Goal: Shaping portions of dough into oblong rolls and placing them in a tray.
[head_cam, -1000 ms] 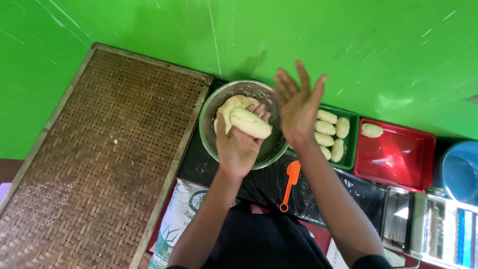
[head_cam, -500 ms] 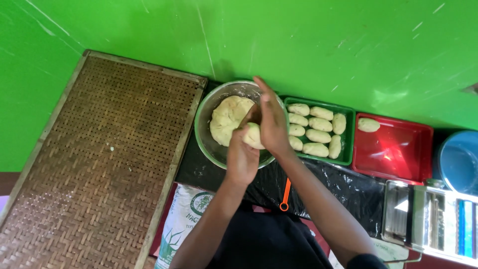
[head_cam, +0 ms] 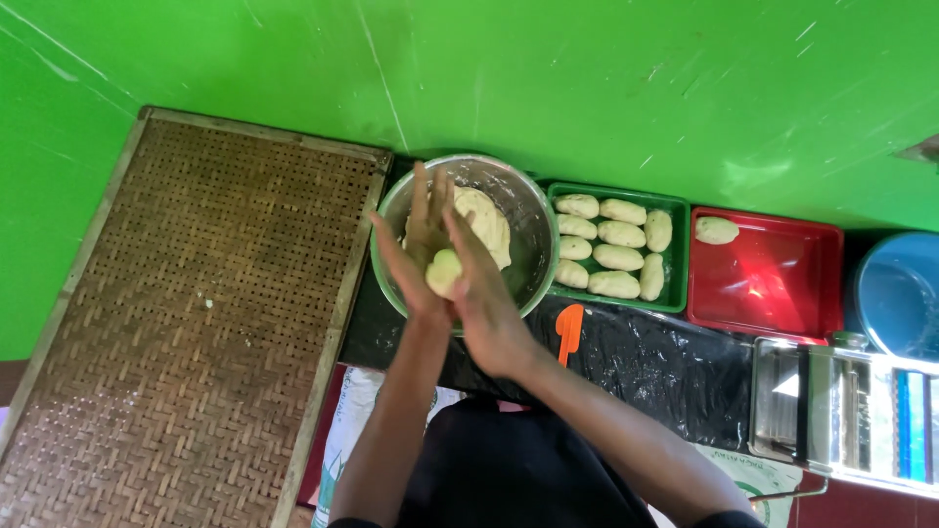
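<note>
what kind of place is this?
Likely a small home food workshop: hands roll a dough piece over a metal bowl, a green tray holds shaped dough, and a roller machine stands at right.

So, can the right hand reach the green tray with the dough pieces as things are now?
Probably yes. The green tray lies just to the right of the metal bowl, and nothing stands between it and the right hand. But this hand is pressing a dough piece against the left hand.

Shiny metal bowl (head_cam: pixel 523 210); woven mat (head_cam: pixel 196 313)
</note>
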